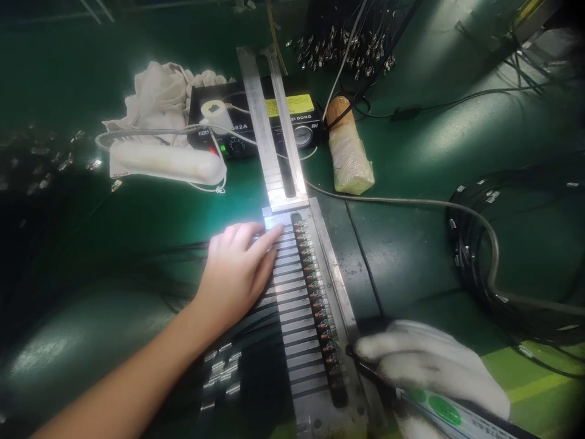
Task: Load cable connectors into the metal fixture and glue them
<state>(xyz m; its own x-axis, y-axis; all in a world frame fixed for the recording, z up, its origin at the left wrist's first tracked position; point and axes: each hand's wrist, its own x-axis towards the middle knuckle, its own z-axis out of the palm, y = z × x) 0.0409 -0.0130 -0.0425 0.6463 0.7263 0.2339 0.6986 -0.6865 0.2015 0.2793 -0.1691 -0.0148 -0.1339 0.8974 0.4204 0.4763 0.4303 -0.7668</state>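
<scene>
My bare left hand [237, 271] lies flat with fingers stretched out on the left side of a long metal jig [292, 323], pressing on black cables laid across its slots. A row of small connector ends [315, 289] runs down the jig's dark channel. My right hand [429, 366], in a white glove, is closed round a pen-like tool [434, 408] with a white barrel and green marks; its dark tip touches the jig's right edge near the lower connectors.
A black control box [256, 119] with a yellow label and green light stands behind the jig, beside a white cloth [159, 100] and a white handle [164, 163]. A wrapped roll [350, 155], a grey hose [457, 210], coiled black cables [479, 256] and a connector bundle [347, 49] lie right.
</scene>
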